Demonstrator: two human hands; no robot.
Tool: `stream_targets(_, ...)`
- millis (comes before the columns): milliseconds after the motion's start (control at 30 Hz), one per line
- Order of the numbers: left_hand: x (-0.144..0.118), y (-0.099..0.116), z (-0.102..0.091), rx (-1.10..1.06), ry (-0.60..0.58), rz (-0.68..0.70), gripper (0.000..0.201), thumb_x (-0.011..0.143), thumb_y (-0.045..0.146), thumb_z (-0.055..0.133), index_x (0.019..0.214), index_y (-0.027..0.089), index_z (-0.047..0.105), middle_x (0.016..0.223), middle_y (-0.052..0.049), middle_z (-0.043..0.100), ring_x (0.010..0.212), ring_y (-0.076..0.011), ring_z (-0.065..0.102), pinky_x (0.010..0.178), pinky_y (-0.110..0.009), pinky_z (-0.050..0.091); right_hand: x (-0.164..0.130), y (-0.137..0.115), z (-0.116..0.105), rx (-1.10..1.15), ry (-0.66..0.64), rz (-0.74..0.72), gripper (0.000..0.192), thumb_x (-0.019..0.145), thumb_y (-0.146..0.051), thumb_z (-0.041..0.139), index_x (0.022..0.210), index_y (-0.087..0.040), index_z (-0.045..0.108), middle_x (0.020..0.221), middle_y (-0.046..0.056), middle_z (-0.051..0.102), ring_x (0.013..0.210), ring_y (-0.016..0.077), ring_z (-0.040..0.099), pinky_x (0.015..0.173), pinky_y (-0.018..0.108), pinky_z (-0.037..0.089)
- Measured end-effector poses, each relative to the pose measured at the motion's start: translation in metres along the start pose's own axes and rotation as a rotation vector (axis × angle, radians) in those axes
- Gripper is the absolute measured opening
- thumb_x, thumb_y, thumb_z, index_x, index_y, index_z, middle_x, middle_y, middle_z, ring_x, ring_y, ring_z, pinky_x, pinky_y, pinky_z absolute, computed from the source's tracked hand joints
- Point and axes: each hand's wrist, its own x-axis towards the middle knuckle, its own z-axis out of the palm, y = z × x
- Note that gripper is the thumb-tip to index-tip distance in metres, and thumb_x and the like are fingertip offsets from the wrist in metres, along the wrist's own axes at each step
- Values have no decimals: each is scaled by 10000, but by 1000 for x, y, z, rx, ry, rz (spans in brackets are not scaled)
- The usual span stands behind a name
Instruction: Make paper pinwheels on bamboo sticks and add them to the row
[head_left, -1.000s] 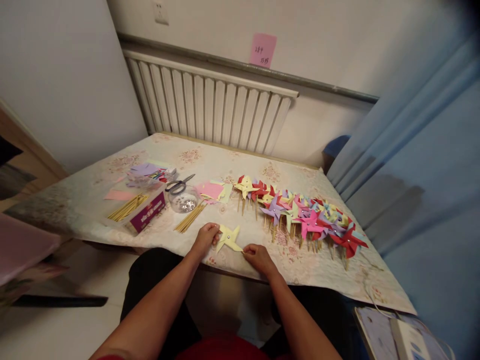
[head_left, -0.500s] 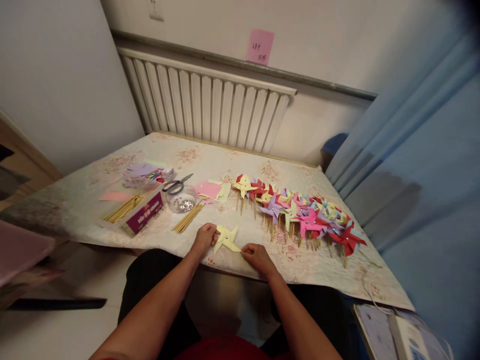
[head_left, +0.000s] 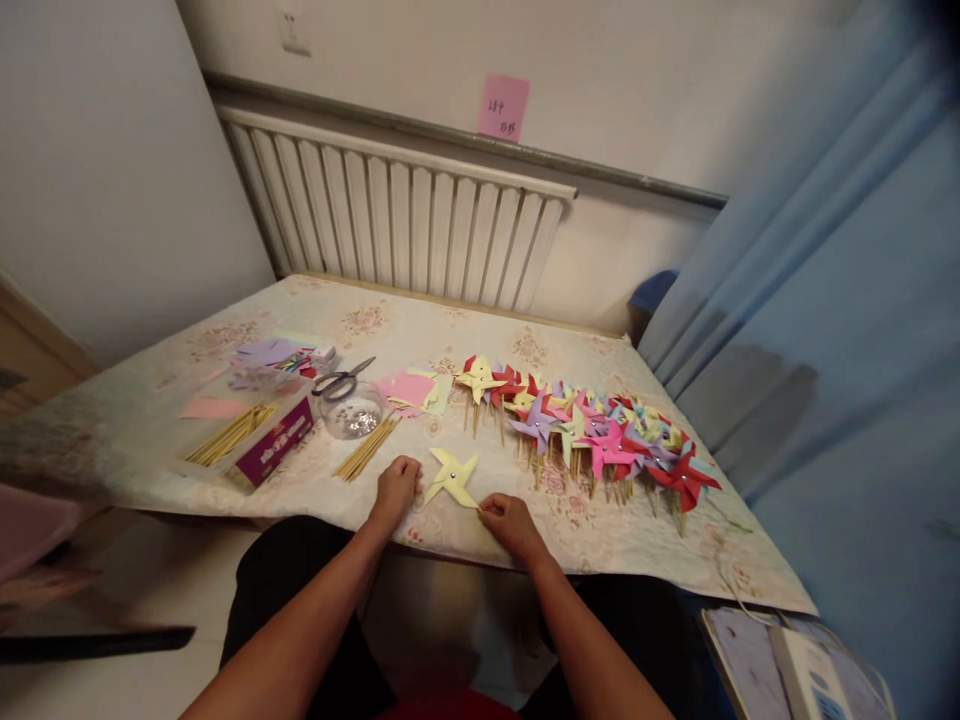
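A pale yellow paper pinwheel [head_left: 452, 476] with a shiny pin at its centre is over the flowered cloth near the table's front edge. My right hand [head_left: 513, 524] pinches the tip of its lower right blade between thumb and fingers. On the other side of the pinwheel, my left hand [head_left: 397, 492] is closed with its fingers curled, a small gap away from the paper. Whether anything is inside those fingers is hidden. Just beyond my left hand lies a bundle of thin wooden sticks [head_left: 366, 447].
Many finished pinwheels [head_left: 607, 445] on sticks crowd the right side. A clear bowl [head_left: 351, 413] of small shiny pieces, scissors [head_left: 343, 378], a purple-fronted box [head_left: 271, 443] of sticks and paper sheets [head_left: 411, 390] are to the left and behind. A radiator [head_left: 405, 215] stands beyond the table.
My left hand has let go of the pinwheel's left blade and drawn slightly left. My right hand keeps its pinch on the blade tip. The camera view has shifted a little.
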Motion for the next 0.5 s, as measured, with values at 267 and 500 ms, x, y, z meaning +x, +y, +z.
stream_targets(267, 1, -12, -16, 717, -10, 438, 192, 919, 225, 384, 833, 200, 554, 935, -91, 575, 858, -206, 572, 766, -304, 408, 5, 5, 5, 40, 84, -2, 152, 667, -191, 548, 711, -166, 690, 623, -4, 635, 600, 137, 552, 555, 217, 376)
stream_targets(500, -7, -10, -12, 996, -16, 416, 238, 965, 228, 328, 898, 185, 552, 992, -70, 564, 836, -179, 585, 738, -295, 402, 20, 3, 14, 103, 217, 34, 157, 682, -254, 535, 679, -169, 666, 598, -3, 626, 569, 142, 545, 531, 223, 386)
